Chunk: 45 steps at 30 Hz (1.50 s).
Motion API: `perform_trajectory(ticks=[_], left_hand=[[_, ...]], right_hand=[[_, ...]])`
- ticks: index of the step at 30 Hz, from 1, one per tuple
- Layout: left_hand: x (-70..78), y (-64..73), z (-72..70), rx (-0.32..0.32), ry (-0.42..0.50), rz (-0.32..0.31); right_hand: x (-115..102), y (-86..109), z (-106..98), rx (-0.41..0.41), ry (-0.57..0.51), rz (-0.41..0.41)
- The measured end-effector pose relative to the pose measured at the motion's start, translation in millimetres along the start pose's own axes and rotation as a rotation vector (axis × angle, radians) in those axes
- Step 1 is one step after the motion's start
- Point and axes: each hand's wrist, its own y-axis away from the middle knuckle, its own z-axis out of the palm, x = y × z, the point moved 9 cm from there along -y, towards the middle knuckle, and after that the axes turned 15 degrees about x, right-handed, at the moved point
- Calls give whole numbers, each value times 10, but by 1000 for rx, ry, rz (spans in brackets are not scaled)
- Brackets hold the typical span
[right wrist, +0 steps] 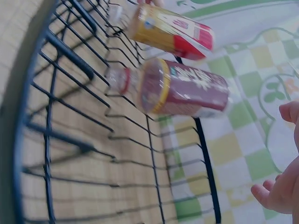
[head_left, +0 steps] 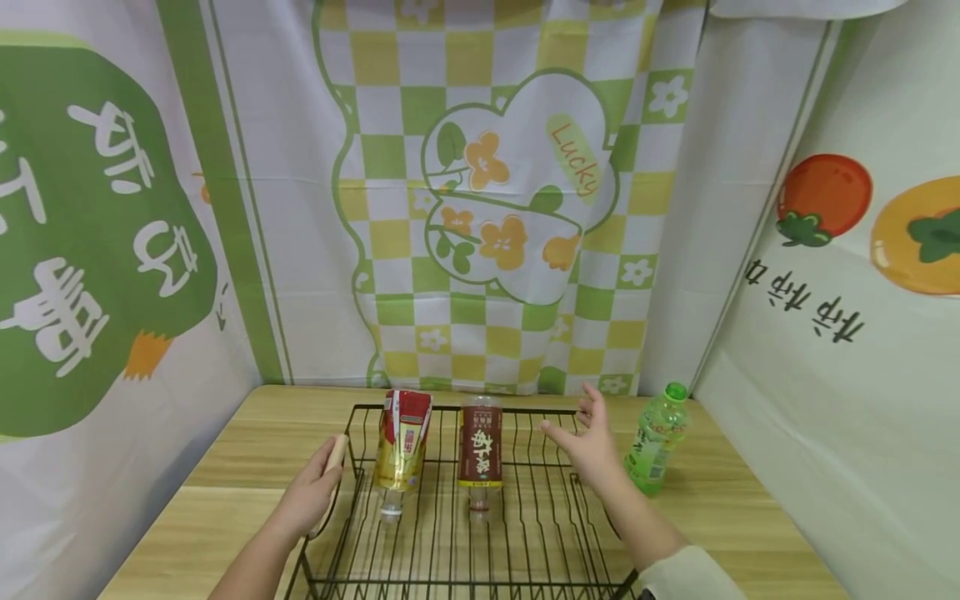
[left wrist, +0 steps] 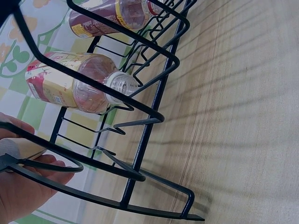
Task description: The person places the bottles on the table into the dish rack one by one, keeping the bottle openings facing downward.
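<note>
My left hand (head_left: 309, 493) grips the pale wooden handle (head_left: 338, 451) at the left side of a black wire rack (head_left: 431, 582). Two bottles stand neck-down in the rack: one with a red and yellow label (head_left: 403, 442), the other with a dark maroon label (head_left: 481, 446). Over the rack's right side, my right hand (head_left: 594, 450) has its thumb and fingers spread and holds nothing. In the left wrist view, the fingers (left wrist: 51, 170) curl around the handle. Just right of my right hand, a green bottle (head_left: 656, 442) stands upright on the table, outside the rack.
The wood-grain table (head_left: 738, 517) extends on both sides of the rack. A checkered curtain (head_left: 510, 350) hangs right behind the table's far edge. Printed cloths enclose the left (head_left: 97, 467) and right (head_left: 847, 417) sides.
</note>
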Motion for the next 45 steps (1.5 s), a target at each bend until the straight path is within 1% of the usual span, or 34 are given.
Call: perform_trajectory(ticks=[1, 4, 14, 17, 24, 26, 31, 35, 40, 45], left_hand=[[-4, 1, -2, -2, 0, -1], [-12, 2, -13, -2, -4, -1], [1, 0, -13, 5, 10, 9], [12, 8, -13, 3, 13, 7], [25, 17, -11, 2, 15, 1], [25, 15, -6, 1, 19, -1], [29, 17, 2, 5, 18, 2], [22, 19, 1, 8, 22, 5], [14, 14, -2, 13, 22, 6], [18, 18, -5, 13, 25, 3]], right_hand=[[-12, -19, -50, 8, -12, -11], [-12, -63, -201, 31, -4, -27], [116, -173, -684, 100, 67, -70], [175, -200, -821, 138, 86, -66], [306, -235, -1080, 217, 187, -64], [351, -247, -1141, 240, 201, -60], [473, -286, -1262, 288, 233, -47], [579, -356, -1322, 314, 268, -30], [716, -444, -1357, 315, 301, -20], [832, -514, -1346, 304, 317, -6]])
